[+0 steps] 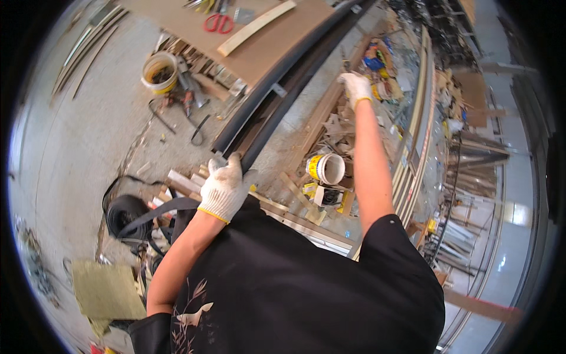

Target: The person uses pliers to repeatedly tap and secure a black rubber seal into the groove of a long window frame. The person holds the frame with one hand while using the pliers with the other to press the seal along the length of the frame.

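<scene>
A long dark channel-shaped profile slants from the middle of the head view up to the far right. My left hand, in a white knit glove with a yellow cuff, is closed around its near end, thumb on top. My right hand, gloved the same way, reaches far out on the right beyond the profile. Its fingers are bent together, and a thin dark piece shows just past them, too small and blurred to name. Small metal tabs sit across the profile.
Left of the profile, a brown board carries red-handled scissors and a pale wood strip. A bucket and a power drill stand on the floor. A white bucket, scraps and long strips lie right.
</scene>
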A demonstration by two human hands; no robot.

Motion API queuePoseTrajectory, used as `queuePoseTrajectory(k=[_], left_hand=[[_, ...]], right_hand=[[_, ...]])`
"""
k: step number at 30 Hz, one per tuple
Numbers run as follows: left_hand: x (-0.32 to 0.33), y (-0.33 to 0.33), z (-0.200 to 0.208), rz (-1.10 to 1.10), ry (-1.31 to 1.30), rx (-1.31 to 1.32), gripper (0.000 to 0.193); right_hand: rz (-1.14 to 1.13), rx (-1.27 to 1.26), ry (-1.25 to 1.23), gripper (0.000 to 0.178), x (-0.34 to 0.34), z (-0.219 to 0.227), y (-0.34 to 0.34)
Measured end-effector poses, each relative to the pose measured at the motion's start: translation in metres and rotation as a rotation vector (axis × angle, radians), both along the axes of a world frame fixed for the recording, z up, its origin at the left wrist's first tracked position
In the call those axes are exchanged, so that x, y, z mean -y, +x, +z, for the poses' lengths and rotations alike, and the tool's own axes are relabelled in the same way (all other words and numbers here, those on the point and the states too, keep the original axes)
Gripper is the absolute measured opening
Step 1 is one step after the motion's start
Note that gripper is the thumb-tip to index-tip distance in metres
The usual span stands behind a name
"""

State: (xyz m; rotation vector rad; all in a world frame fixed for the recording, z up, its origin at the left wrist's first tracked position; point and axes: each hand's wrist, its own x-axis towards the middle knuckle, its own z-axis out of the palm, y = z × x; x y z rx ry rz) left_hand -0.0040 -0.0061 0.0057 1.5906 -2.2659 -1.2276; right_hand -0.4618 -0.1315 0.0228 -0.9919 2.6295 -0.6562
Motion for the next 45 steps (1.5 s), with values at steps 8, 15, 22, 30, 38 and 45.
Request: queuePoseTrajectory(k=[8,15,22,30,38,45], left_hand=[[0.019,-0.014,0.001,-0.027,0.133,0.032,0.059],[0.012,-0.013,-0.014,-0.065,-0.097,0.031,0.061],[0.014,-0.01,0.003,-0.119,0.018,0.128,0.061],[0.018,-0.009,0.012,-0.16,0.14,0.22,0.072],[0.015,-0.002,0.005,-0.229,-0.032,0.172,0.069],[0.022,-0.003,0.009,-0.261,-0.016,0.192,0.077]], right_hand=[[-0.115,0.042,0.3,0.054,0.066,0.039,0.005],[-0.168,-0.195,0.352,0.062,0.132,0.048,-0.024],[-0.222,-0.208,0.441,0.06,0.177,0.046,-0.045],[-0.179,-0.224,0.515,0.057,0.22,0.047,-0.067],[-0.118,-0.305,0.544,0.055,0.249,0.035,-0.081],[-0.183,-0.277,0.386,0.09,0.253,0.044,-0.082]])
